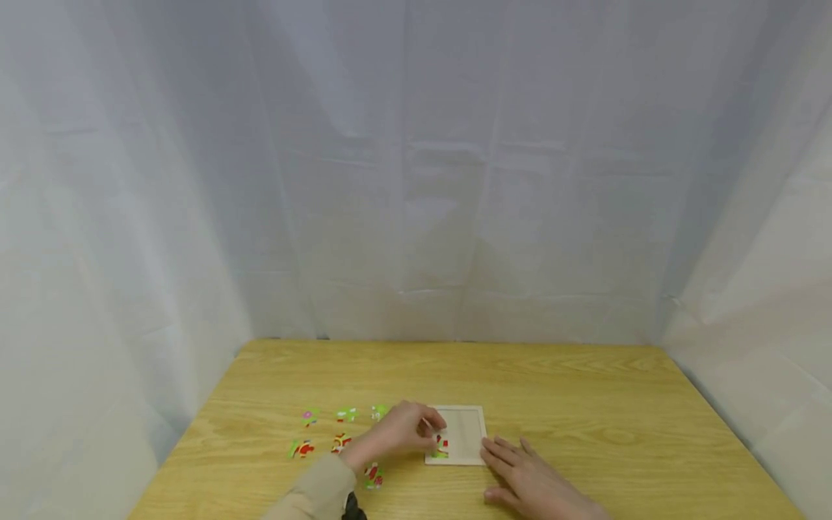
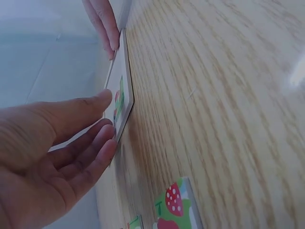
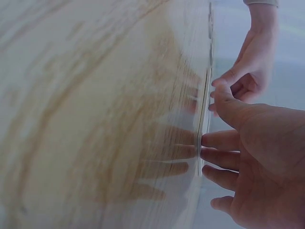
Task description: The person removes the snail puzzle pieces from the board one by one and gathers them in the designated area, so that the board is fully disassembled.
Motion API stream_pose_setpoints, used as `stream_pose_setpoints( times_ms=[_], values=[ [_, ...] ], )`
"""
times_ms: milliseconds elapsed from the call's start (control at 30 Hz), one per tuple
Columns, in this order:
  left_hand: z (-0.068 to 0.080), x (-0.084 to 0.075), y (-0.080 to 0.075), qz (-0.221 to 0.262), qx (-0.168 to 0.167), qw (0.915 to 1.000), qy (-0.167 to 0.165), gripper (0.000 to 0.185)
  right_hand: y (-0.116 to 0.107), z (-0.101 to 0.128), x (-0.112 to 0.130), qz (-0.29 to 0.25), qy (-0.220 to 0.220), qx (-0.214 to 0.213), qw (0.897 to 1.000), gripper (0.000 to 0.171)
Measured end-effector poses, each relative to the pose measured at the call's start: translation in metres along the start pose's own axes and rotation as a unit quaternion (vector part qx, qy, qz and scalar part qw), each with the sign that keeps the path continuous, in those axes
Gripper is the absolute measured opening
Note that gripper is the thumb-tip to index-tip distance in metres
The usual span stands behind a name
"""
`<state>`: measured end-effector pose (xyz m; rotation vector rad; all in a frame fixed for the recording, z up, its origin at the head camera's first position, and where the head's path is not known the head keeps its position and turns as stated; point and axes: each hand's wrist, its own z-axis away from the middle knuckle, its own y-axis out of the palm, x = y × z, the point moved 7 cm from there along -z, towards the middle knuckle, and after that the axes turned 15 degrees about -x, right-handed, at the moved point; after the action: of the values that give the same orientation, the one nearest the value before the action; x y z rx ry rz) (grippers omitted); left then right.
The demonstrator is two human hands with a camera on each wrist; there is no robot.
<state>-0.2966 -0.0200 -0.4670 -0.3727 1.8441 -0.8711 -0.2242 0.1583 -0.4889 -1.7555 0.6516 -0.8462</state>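
A square pale wooden puzzle tray point(image 1: 465, 426) lies on the table, with a red, green and white puzzle piece point(image 1: 441, 453) in its lower left corner. My left hand point(image 1: 406, 427) is over the tray's left side, fingers lightly bent. In the left wrist view the thumb point(image 2: 97, 101) stands apart from the lower fingers, close to the piece, and nothing shows between them. My right hand point(image 1: 529, 477) has its fingers extended, their tips touching the tray's right edge. In the right wrist view those fingers point(image 3: 221, 140) meet the tray's rim side by side.
Left of the tray lie several loose colourful puzzle pieces, among them a strawberry-patterned one point(image 2: 174, 202), a red and green one point(image 1: 302, 449) and one with a pink spot point(image 1: 309, 417). The wooden table point(image 1: 585, 390) is bordered by white curtains point(image 1: 442, 217) behind and at both sides.
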Motion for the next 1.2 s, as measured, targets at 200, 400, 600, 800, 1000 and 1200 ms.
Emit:
stream_pose_setpoints(
  times_ms=[200, 400, 600, 800, 1000, 1200],
  values=[
    [0.002, -0.003, 0.002, -0.033, 0.0, 0.9994, 0.007, 0.03, -0.002, 0.0, 0.001, 0.0, -0.001, -0.002, 1.0, 0.069],
    [0.002, -0.011, 0.004, -0.058, 0.016, 0.9978, 0.029, 0.029, -0.003, 0.0, 0.002, -0.004, -0.006, -0.006, 1.0, 0.068],
    [0.0, -0.014, 0.006, -0.086, 0.023, 0.9951, 0.043, 0.033, -0.003, 0.001, 0.002, -0.005, -0.004, -0.001, 1.0, 0.068],
    [-0.001, -0.016, 0.006, -0.121, 0.016, 0.9904, 0.064, 0.039, -0.003, 0.0, 0.002, -0.002, -0.008, -0.005, 1.0, 0.068],
    [0.001, -0.017, 0.007, -0.113, 0.019, 0.9918, 0.058, 0.043, -0.002, 0.0, 0.0, 0.007, -0.012, -0.006, 1.0, 0.067],
    [0.0, -0.019, 0.006, -0.103, 0.011, 0.9924, 0.066, 0.04, -0.002, 0.0, 0.0, 0.002, -0.013, -0.003, 1.0, 0.067]
  ],
)
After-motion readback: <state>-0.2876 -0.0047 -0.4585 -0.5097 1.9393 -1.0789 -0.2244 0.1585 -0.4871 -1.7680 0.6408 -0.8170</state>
